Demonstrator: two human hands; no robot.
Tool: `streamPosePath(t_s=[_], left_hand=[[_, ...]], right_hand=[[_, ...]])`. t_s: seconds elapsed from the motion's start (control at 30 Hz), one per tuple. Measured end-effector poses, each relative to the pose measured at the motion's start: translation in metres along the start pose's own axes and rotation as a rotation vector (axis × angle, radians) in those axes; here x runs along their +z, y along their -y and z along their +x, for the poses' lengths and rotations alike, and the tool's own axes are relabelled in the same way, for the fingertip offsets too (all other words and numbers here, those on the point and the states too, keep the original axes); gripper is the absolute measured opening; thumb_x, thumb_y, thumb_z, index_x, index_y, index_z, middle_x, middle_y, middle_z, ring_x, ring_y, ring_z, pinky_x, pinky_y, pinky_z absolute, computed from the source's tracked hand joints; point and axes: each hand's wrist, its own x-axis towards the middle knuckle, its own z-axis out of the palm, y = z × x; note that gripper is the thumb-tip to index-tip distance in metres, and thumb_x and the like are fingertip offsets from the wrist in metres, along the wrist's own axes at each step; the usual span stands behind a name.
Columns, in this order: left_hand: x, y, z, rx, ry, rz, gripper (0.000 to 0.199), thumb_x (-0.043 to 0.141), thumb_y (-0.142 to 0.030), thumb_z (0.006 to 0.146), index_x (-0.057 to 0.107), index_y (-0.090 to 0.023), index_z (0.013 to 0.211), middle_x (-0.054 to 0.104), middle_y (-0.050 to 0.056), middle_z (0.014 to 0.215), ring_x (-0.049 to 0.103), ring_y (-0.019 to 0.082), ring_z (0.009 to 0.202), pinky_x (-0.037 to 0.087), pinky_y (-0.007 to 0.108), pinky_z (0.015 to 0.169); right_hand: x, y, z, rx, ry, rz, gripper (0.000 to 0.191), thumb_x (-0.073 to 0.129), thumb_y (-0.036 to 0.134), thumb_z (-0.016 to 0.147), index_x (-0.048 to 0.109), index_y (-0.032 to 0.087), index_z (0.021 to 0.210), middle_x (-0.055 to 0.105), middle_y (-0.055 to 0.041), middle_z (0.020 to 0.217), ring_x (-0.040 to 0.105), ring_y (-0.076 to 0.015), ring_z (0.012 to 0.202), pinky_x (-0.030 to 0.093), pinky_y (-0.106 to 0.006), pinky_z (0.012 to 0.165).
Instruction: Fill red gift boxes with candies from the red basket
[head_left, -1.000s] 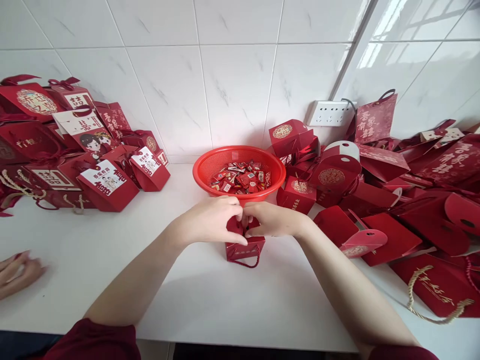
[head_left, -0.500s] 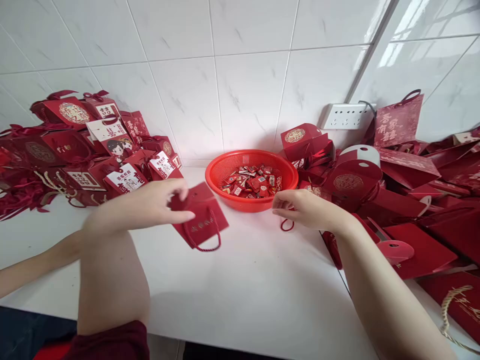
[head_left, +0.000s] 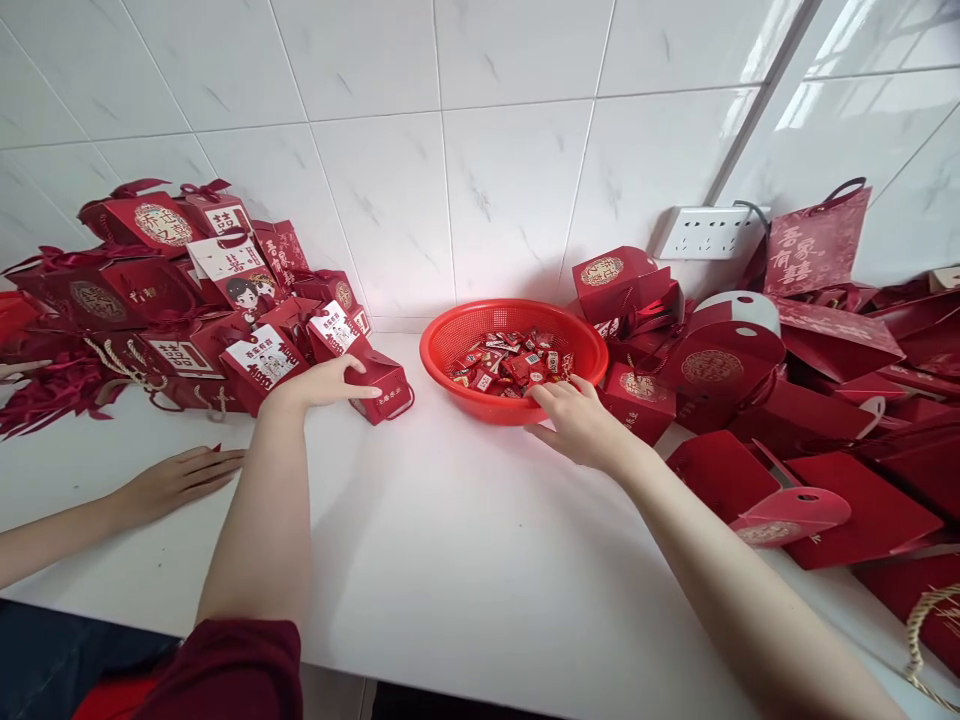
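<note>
My left hand (head_left: pixel 330 383) grips a small dark red gift box (head_left: pixel 391 388) with a cord handle, thumb and fingers spread around its near left side. The box is on the white table, left of a red plastic basket (head_left: pixel 439 375). Heaped in the basket are small wrapped sweets (head_left: pixel 517 362) in red packaging. My right hand (head_left: pixel 577 420) is at the basket's front right rim, its fingers reaching over the edge by the sweets and its thumb apart. Nothing shows in it; its fingertips are partly hidden.
Stacked red gift boxes (head_left: pixel 180 300) fill the back left; more red boxes and bags (head_left: pixel 720 370) crowd the right. Another person's hand (head_left: pixel 180 478) lies flat on the table (head_left: pixel 450 560) at left. A power strip (head_left: pixel 712 232) is against the tiled wall.
My left hand has set the gift box upright on the table near the left stack; before, it was tilted in the air. My right hand has moved onto the basket's rim.
</note>
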Motion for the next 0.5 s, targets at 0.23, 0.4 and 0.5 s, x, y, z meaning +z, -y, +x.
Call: streamPosePath(t_s=[0.23, 0.4, 0.5], left_hand=[[0.027, 0.030, 0.023, 0.069, -0.032, -0.058, 0.074, 0.068, -0.056, 0.072, 0.052, -0.023, 0.136, 0.060, 0.008, 0.135, 0.062, 0.027, 0.115, 0.051, 0.034, 0.093], [0.062, 0.033, 0.043, 0.138, -0.191, -0.063, 0.054, 0.066, -0.052, 0.078, 0.065, -0.022, 0.123, 0.049, 0.009, 0.147, 0.044, 0.030, 0.137, 0.036, 0.040, 0.114], [0.092, 0.026, 0.050, 0.183, -0.361, -0.052, 0.057, 0.057, -0.048, 0.087, 0.055, -0.018, 0.135, 0.037, 0.011, 0.155, 0.020, 0.029, 0.149, 0.023, 0.044, 0.121]], right_hand=[[0.015, 0.007, 0.003, 0.036, -0.071, -0.164, 0.024, 0.062, 0.024, 0.088, 0.059, 0.013, 0.110, 0.066, -0.0116, 0.105, 0.058, -0.0269, 0.100, 0.030, -0.042, 0.103], [0.021, 0.008, 0.003, 0.048, -0.109, -0.211, 0.030, 0.062, 0.023, 0.087, 0.058, 0.011, 0.114, 0.065, -0.0137, 0.110, 0.057, -0.0283, 0.103, 0.030, -0.042, 0.104], [0.023, 0.009, 0.003, 0.053, -0.114, -0.222, 0.032, 0.062, 0.023, 0.087, 0.057, 0.010, 0.116, 0.065, -0.0143, 0.110, 0.057, -0.0284, 0.103, 0.030, -0.042, 0.105]])
